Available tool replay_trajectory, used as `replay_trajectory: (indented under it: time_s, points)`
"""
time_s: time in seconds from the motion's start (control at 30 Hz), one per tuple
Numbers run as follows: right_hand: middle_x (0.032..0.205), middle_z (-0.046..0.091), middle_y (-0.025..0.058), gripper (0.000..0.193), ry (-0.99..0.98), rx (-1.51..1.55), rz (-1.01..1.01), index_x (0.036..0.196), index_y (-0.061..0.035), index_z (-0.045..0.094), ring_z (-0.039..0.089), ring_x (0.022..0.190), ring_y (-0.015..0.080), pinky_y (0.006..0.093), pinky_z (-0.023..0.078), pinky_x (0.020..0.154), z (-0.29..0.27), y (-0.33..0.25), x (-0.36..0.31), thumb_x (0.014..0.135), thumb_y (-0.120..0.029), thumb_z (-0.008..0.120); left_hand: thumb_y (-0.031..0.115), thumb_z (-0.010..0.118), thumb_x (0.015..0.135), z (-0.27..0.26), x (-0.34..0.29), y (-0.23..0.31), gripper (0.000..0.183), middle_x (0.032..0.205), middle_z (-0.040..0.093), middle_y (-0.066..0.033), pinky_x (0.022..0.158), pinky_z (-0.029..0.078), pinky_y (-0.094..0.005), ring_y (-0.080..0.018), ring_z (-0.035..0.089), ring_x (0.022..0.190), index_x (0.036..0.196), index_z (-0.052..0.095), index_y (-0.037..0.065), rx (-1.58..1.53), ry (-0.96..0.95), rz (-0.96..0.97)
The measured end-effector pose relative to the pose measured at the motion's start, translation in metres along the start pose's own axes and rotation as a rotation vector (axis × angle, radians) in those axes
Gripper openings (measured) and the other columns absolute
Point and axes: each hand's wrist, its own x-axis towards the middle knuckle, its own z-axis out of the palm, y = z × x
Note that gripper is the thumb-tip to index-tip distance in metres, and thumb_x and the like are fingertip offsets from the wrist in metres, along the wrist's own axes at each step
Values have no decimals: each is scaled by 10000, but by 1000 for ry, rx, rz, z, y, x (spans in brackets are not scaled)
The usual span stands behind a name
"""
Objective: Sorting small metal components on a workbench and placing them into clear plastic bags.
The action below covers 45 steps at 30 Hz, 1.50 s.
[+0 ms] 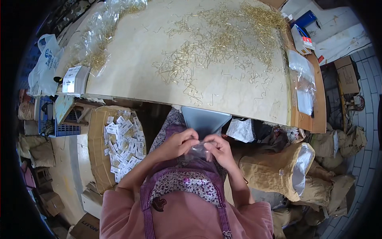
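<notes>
Above my lap, both hands pinch a small clear plastic bag [198, 151] between them. My left hand [181, 142] has thumb and forefinger closed at the bag's upper left edge. At its upper right, my right hand [219, 150] grips it with thumb and fingertips. What is inside the bag, if anything, I cannot make out. Just beyond my hands a light blue-grey tray [203, 118] juts out from under the table edge. Many thin gold-coloured bent wire pieces [215, 44] lie scattered over the pale wooden table [131, 59].
Left of my lap stands a carton [99, 155] with packed bags and white cards [125, 143]. A stack of cards [75, 79] and clear bags [93, 40] lie on the table's left. More clear bags [304, 85] lie at its right edge. A brown sack [270, 169] stands right of me.
</notes>
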Motion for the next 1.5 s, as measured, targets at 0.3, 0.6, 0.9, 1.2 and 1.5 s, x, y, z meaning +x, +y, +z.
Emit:
replay_trajectory:
  time_s: [0.3, 0.6, 0.9, 1.2, 1.5]
  points:
    - [677, 546, 40, 148, 127, -843, -360, 803, -34, 546, 543, 644, 203, 347, 408, 635, -15, 64, 4, 842, -134, 649, 213, 673, 823, -27, 13, -73, 194, 751, 612, -127, 620, 454, -313, -213, 595, 660, 843, 625, 26, 599, -90, 119]
    - [1041, 506, 147, 313, 643, -990, -952, 1047, -22, 495, 484, 923, 285, 402, 370, 808, 9, -3, 48, 784, -71, 658, 88, 636, 832, -13, 14, -102, 99, 891, 654, -109, 742, 503, -337, -270, 642, 833, 906, 643, 21, 480, 59, 433]
    - [1281, 521, 120, 420, 371, -1377, -906, 1197, -158, 585, 421, 1238, 320, 493, 273, 1044, 32, -95, 194, 823, -345, 624, 97, 731, 757, -1, 19, -79, 164, 931, 668, -79, 756, 500, -312, -226, 625, 822, 893, 670, 28, 422, 169, 519]
    - [1193, 606, 88, 257, 187, -943, -685, 1064, -88, 663, 526, 1137, 277, 401, 356, 1000, -32, -99, 115, 839, -201, 609, 24, 737, 738, 4, 19, -75, 135, 844, 647, -82, 722, 493, -285, -192, 625, 789, 855, 672, 11, 290, 257, 496]
    - [1222, 561, 118, 329, 624, -1269, -766, 1123, -104, 626, 476, 1175, 322, 489, 271, 1053, 12, -91, 91, 839, -270, 620, 13, 709, 773, 7, 14, -66, 104, 889, 600, -52, 720, 481, -233, -104, 594, 805, 869, 668, 8, 176, 215, 351]
